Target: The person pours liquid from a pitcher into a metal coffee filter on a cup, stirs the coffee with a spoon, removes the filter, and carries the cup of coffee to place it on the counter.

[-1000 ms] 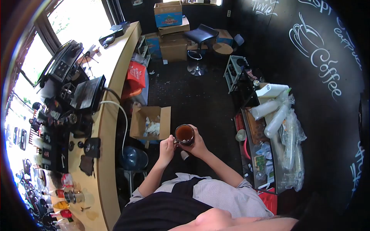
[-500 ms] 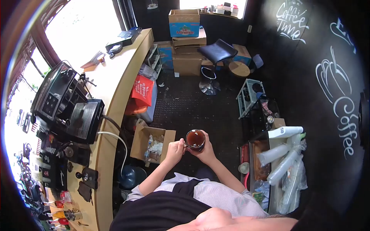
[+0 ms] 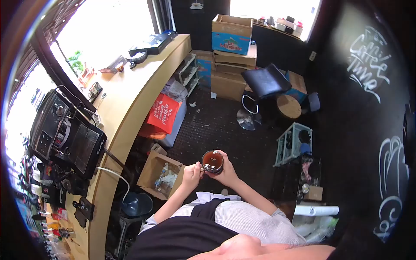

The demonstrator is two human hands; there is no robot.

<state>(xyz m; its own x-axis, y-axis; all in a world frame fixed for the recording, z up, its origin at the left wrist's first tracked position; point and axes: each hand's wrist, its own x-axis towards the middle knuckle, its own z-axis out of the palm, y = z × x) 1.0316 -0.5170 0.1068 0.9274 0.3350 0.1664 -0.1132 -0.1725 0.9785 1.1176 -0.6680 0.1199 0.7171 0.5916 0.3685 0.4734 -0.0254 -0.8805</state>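
Observation:
A glass mug (image 3: 212,160) of dark reddish-brown drink is upright in front of my body at waist height. The fingers of my left hand (image 3: 191,176) are closed on its handle, at the mug's left side. Around the right side and underneath, my right hand (image 3: 226,172) cups the glass. Light glints on the drink's surface. Below and left of the mug, an open cardboard box (image 3: 149,172) with plastic bottles and crumpled scraps stands on the floor.
Along the left runs a curved wooden counter (image 3: 125,104) bearing an espresso machine (image 3: 65,134). A black stool (image 3: 264,82) stands ahead by stacked cartons (image 3: 229,86). To the right are a small shelf rack (image 3: 294,143) and plastic-wrapped cup sleeves (image 3: 316,211).
My view has turned and moved forward, so the stool, cartons and rack appear shifted right and lower. Both hands keep their hold on the mug, which stays upright.

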